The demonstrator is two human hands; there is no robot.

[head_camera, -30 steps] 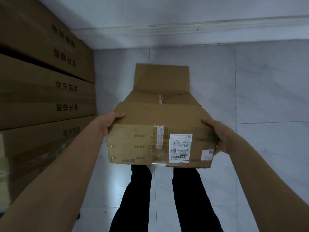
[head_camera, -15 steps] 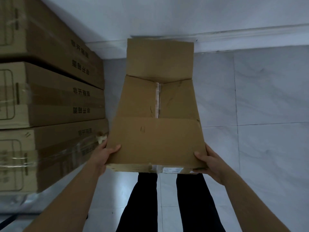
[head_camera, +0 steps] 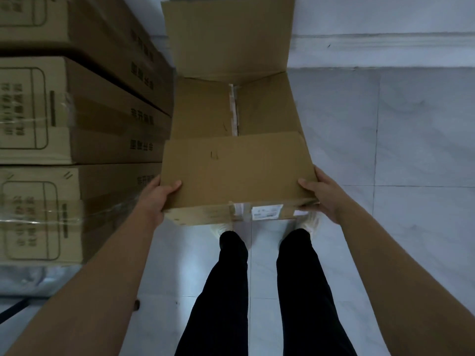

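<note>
I hold an open brown cardboard box (head_camera: 236, 173) in the air in front of me, above my feet. Its far flap stands up and its near flap lies folded over the opening. The inside looks empty, with a taped seam along the bottom. A white shipping label sits on the near side wall. My left hand (head_camera: 159, 196) grips the box's near left corner, thumb on top of the flap. My right hand (head_camera: 321, 196) grips the near right corner in the same way.
A tall stack of long printed cardboard cartons (head_camera: 77, 124) stands close on the left, the lower ones wrapped in clear film. The floor is pale marble tile (head_camera: 398, 150), meeting a white wall with a skirting board (head_camera: 385, 44) ahead. My legs in black trousers (head_camera: 257, 291) are below.
The box has risen and tipped so that I now look into its top, and its labelled side is nearly out of sight. Both hands kept their hold on the near corners.
</note>
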